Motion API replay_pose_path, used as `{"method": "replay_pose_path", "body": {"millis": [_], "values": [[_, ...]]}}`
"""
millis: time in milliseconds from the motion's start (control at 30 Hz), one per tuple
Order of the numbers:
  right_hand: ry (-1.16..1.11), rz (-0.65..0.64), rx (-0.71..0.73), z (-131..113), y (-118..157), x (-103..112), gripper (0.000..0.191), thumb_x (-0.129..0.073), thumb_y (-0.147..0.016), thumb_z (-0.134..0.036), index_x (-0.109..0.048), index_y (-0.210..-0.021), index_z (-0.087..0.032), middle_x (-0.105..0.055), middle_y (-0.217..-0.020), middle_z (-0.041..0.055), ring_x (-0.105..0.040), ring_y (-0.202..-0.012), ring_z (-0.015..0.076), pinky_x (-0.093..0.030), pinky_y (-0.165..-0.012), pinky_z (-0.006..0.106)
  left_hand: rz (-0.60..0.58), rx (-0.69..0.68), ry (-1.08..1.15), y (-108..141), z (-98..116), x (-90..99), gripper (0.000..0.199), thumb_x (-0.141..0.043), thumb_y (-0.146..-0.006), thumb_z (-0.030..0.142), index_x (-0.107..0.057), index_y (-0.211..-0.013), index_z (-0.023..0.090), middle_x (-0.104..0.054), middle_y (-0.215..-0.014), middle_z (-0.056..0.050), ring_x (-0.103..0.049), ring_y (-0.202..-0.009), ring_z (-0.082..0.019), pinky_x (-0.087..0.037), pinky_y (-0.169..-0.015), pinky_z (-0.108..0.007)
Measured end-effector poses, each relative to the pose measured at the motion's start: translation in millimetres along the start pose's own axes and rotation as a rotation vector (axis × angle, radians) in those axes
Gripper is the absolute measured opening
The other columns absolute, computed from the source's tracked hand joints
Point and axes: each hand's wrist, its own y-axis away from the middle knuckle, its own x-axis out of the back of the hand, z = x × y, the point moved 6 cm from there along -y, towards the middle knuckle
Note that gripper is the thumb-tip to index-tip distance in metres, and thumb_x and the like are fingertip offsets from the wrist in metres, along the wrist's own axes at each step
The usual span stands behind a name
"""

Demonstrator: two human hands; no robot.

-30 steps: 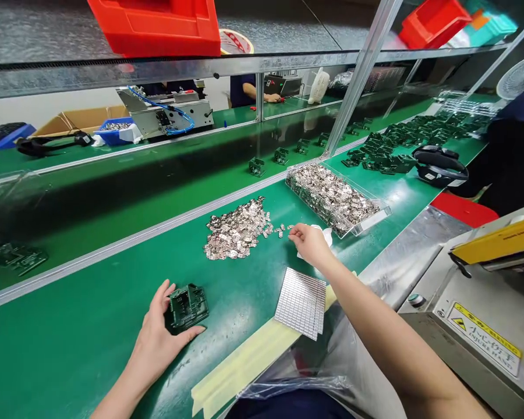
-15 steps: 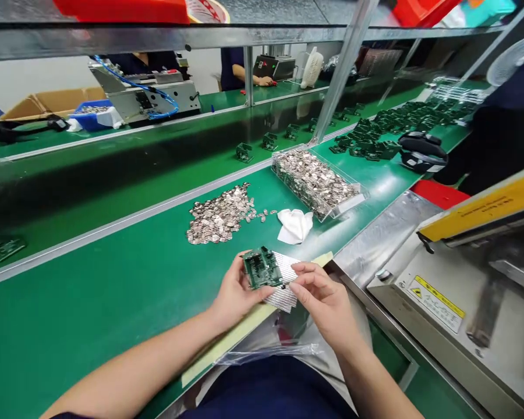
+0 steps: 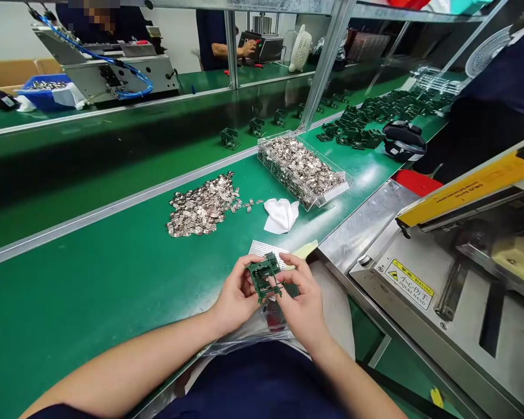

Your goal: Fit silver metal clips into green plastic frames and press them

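Observation:
A small green circuit board assembly (image 3: 262, 278) is held up over the front edge of the bench. My left hand (image 3: 239, 291) grips its left side, thumb below and fingers behind. On its right side, the fingers and thumb of my right hand (image 3: 300, 297) are closed on the same board; any small part between them is hidden. Just behind the board lies a white striped sheet (image 3: 262, 249). Beyond that are a crumpled white cloth (image 3: 282, 215) and a loose pile of small metal pieces (image 3: 203, 203).
A clear tray (image 3: 305, 169) full of metal pieces stands behind the cloth. Many green boards (image 3: 371, 119) cover the far right, beside a black case (image 3: 404, 141). A metal machine (image 3: 393, 273) with a warning label flanks me at right. Co-workers sit across the bench.
The green board has been turned so its open frame shows. My right hand has moved in from beside it to grip its right side. The camera view has shifted slightly.

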Motion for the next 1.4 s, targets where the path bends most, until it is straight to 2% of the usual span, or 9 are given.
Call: {"method": "replay_pose_path", "body": {"millis": [267,433,567,700,967,1267,1400], "values": [[0.027,0.031,-0.001,0,1,-2,0.012,-0.064,-0.085,-0.027,-0.066,-0.074,-0.021,-0.058,-0.111,0.0102,-0.054,-0.110,0.0280,-0.044,-0.092,0.041,-0.026,-0.028,-0.131,3,-6,4.2,0.031,-0.059,-0.089,0.022,-0.049,-0.117,0.026,-0.058,-0.092,0.000,-0.056,-0.078,-0.011,-0.049,-0.070,-0.020],[-0.038,0.027,-0.043,6,4,-6,0.011,-0.061,-0.087,-0.025,-0.061,-0.077,-0.022,-0.061,-0.094,0.0063,-0.059,-0.082,0.0215,-0.049,-0.068,0.032,0.005,0.006,-0.195,6,-16,8.8,0.028,-0.054,-0.092,0.024,-0.047,-0.119,0.024,-0.058,-0.095,-0.003,-0.056,-0.081,-0.014,-0.051,-0.072,-0.025],[-0.208,0.027,-0.111,11,5,-11,0.013,-0.064,-0.086,-0.029,-0.060,-0.078,-0.021,-0.061,-0.082,0.0043,-0.059,-0.070,0.0195,-0.052,-0.059,0.029,0.028,-0.001,-0.161,5,-14,7.1,0.027,-0.056,-0.090,0.025,-0.049,-0.116,0.023,-0.058,-0.098,-0.004,-0.058,-0.082,-0.015,-0.053,-0.073,-0.027],[-0.418,0.034,-0.211,8,5,-13,0.019,-0.071,-0.081,-0.032,-0.059,-0.073,-0.020,-0.060,-0.079,0.0036,-0.059,-0.064,0.0174,-0.054,-0.055,0.028,0.071,-0.002,-0.144,4,-2,2.8,0.025,-0.060,-0.088,0.027,-0.052,-0.111,0.022,-0.059,-0.091,-0.003,-0.058,-0.077,-0.015,-0.053,-0.069,-0.025],[-0.508,0.045,-0.174,-13,6,-3,0.014,-0.074,-0.080,-0.027,-0.063,-0.073,-0.020,-0.062,-0.081,0.0027,-0.060,-0.069,0.0166,-0.055,-0.060,0.026,0.076,-0.020,-0.122,11,15,-7.0,0.025,-0.060,-0.087,0.022,-0.053,-0.110,0.023,-0.060,-0.093,-0.002,-0.056,-0.076,-0.012,-0.051,-0.070,-0.024],[-0.543,0.123,-0.256,-5,17,3,0.022,-0.078,-0.072,-0.029,-0.058,-0.072,-0.021,-0.061,-0.073,0.0003,-0.058,-0.064,0.0156,-0.054,-0.057,0.025,0.082,0.006,-0.101,13,15,-18.2,0.024,-0.062,-0.086,0.024,-0.053,-0.107,0.021,-0.062,-0.090,-0.002,-0.057,-0.074,-0.013,-0.053,-0.070,-0.025],[-0.536,0.138,-0.283,1,25,9,0.026,-0.078,-0.072,-0.036,-0.056,-0.072,-0.021,-0.060,-0.072,0.0007,-0.058,-0.062,0.0171,-0.053,-0.053,0.026,0.070,0.034,-0.104,16,15,-28.2,0.024,-0.064,-0.083,0.024,-0.054,-0.105,0.020,-0.062,-0.089,-0.002,-0.059,-0.075,-0.014,-0.054,-0.067,-0.025]]}}
